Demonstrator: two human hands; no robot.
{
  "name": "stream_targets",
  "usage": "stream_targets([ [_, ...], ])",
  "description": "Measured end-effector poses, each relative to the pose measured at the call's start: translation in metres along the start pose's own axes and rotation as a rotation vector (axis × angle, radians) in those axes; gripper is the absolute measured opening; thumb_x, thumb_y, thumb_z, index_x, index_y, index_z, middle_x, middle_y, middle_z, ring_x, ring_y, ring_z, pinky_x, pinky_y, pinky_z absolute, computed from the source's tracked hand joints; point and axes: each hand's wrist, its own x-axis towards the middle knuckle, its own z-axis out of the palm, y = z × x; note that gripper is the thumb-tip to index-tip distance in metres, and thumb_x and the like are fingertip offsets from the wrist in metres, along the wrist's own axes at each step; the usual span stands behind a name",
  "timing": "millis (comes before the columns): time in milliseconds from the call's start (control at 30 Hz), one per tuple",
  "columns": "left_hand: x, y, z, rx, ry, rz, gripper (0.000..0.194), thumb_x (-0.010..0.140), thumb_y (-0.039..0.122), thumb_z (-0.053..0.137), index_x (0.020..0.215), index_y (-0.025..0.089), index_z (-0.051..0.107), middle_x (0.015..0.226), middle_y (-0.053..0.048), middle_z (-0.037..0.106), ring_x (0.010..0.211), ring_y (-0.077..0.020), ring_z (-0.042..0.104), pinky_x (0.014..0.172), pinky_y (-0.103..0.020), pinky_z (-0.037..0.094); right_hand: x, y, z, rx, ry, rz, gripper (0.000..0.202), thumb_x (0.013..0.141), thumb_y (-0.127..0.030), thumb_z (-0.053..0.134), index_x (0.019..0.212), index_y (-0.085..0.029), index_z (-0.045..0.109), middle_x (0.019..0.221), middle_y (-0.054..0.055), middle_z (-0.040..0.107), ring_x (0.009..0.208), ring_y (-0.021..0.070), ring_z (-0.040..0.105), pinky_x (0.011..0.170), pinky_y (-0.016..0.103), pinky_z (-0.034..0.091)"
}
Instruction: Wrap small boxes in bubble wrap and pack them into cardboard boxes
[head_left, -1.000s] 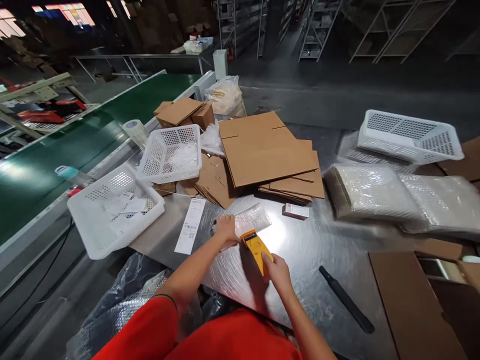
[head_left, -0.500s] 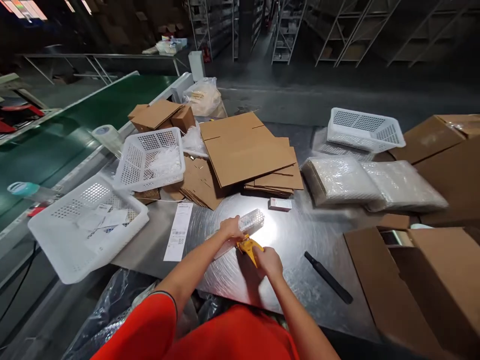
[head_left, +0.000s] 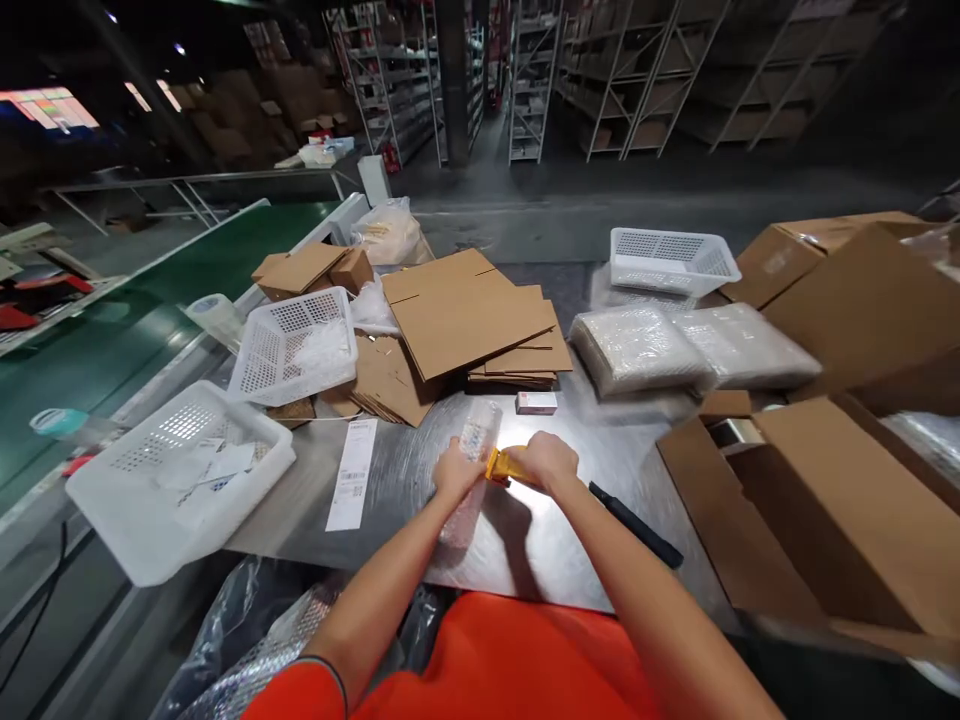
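Observation:
A bubble-wrapped package (head_left: 478, 428) lies on the shiny metal table, its long side pointing away from me. My left hand (head_left: 458, 471) is closed around its middle. In my right hand (head_left: 550, 460) is a yellow tape dispenser (head_left: 516, 466), its front end against the right side of the package near my left fingers. Beyond them sits a small white-and-pink box (head_left: 536, 402). To the right of my right hand lies a black stick-like tool (head_left: 637, 526). A printed label sheet (head_left: 351, 475) rests flat on the left.
Flat cardboard sheets (head_left: 465, 312) are stacked behind the hands. White baskets (head_left: 259, 462) stand at the left, another basket (head_left: 671, 262) at the back right. Bubble-wrap bags (head_left: 637, 348) and an open carton (head_left: 847, 500) take up the right. A green conveyor (head_left: 150, 300) runs along the left.
The package has turned from a slant to pointing more straight away from me. My right hand has raised the tape dispenser, now held nearly level at the package's side. The view has tilted up.

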Motion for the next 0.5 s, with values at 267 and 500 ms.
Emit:
stream_targets([
  [267, -0.015, 0.004, -0.004, -0.032, 0.118, -0.003, 0.052, 0.071, 0.046, 0.077, 0.11, 0.018, 0.057, 0.1, -0.014, 0.073, 0.091, -0.0306, 0.07, 0.067, -0.032, 0.045, 0.005, 0.006, -0.026, -0.038, 0.042, -0.122, 0.045, 0.08, -0.049, 0.059, 0.101, -0.013, 0.075, 0.097, 0.016, 0.075, 0.095, 0.03, 0.071, 0.071, 0.032, 0.05],
  [500, -0.026, 0.025, 0.006, -0.051, 0.155, -0.013, 0.038, 0.073, 0.036, 0.075, 0.102, 0.018, 0.058, 0.095, -0.012, 0.073, 0.09, -0.0284, 0.069, 0.068, -0.031, 0.045, 0.009, 0.019, -0.021, -0.065, 0.086, -0.172, 0.039, 0.079, -0.045, 0.063, 0.1, -0.015, 0.075, 0.099, 0.017, 0.074, 0.098, 0.0283, 0.07, 0.077, 0.031, 0.05],
])
